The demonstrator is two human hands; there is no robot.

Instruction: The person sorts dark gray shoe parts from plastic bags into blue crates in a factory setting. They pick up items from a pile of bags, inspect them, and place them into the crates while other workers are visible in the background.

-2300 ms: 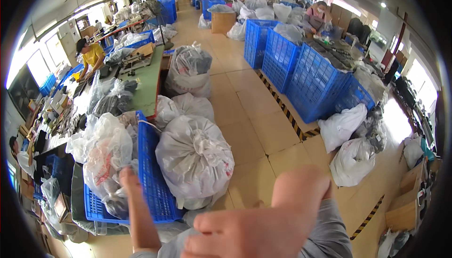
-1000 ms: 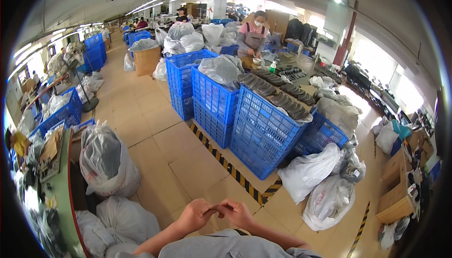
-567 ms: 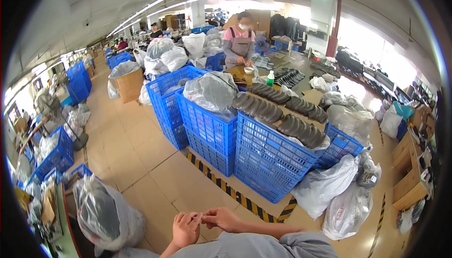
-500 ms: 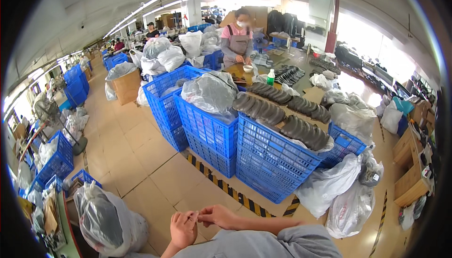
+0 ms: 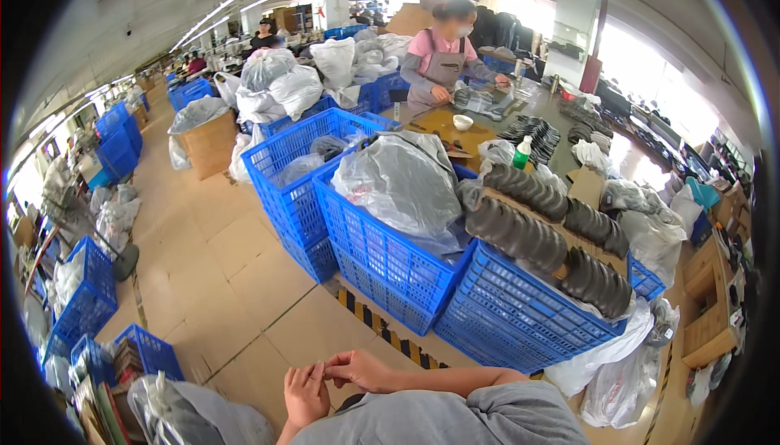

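Note:
In front of my grey shirt, both of my hands meet at the lower middle of the head view. My left hand (image 5: 306, 395) has its fingers drawn together, tips up against the other hand. My right hand (image 5: 357, 369) is closed in a pinch at those fingertips, its forearm lying across my front. Whatever is between the fingers is too small to make out. Nearest beyond the hands stands a blue plastic crate (image 5: 520, 307), with rows of dark grey folded pieces (image 5: 520, 230) on top of it.
Another blue crate (image 5: 382, 270) holds a big plastic bag (image 5: 398, 181). A striped floor line (image 5: 382, 327) runs along the crates. White bags (image 5: 621, 384) lie at the right, and a grey bag (image 5: 175, 412) at the lower left. Across a table, a person (image 5: 443, 59) in an apron handles grey pieces.
My view has shifted, so the crates appear closer and further right. My hands stay pinched together. The person across the table has spread their arms and reaches over the grey pieces.

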